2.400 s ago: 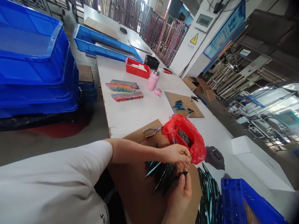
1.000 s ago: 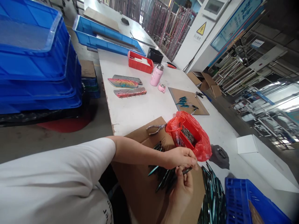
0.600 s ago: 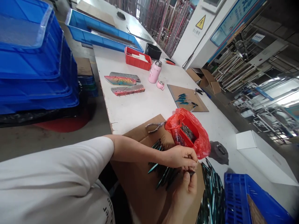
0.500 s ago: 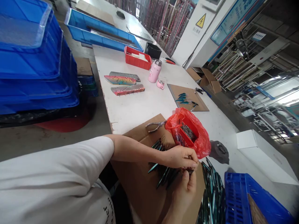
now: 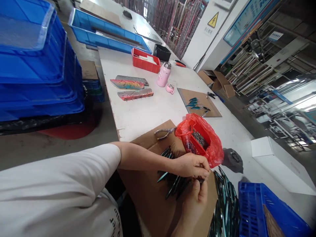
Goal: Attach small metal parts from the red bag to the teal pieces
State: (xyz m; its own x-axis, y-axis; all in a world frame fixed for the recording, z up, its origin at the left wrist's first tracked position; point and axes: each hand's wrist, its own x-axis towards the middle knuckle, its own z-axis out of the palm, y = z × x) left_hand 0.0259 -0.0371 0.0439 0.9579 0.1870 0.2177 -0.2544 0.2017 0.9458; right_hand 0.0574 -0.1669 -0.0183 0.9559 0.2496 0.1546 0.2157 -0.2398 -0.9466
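My left hand is closed, thumb and fingers pinched together above the cardboard sheet. Just below it, my right hand is closed too, its fingertips meeting the left ones. A small dark piece shows between them, mostly hidden by the fingers. Under my left forearm lies a bunch of slim dark-teal fishing lures. A bigger pile of similar lures is to the right of my right hand. Close beyond my left hand sits a red plastic bag around a red tray of small metal parts.
Pliers lie by the bag. A dark grey roll, a blue crate and a white box stand on the right. Farther off are a board with several lures, a pink flask and a red bin.
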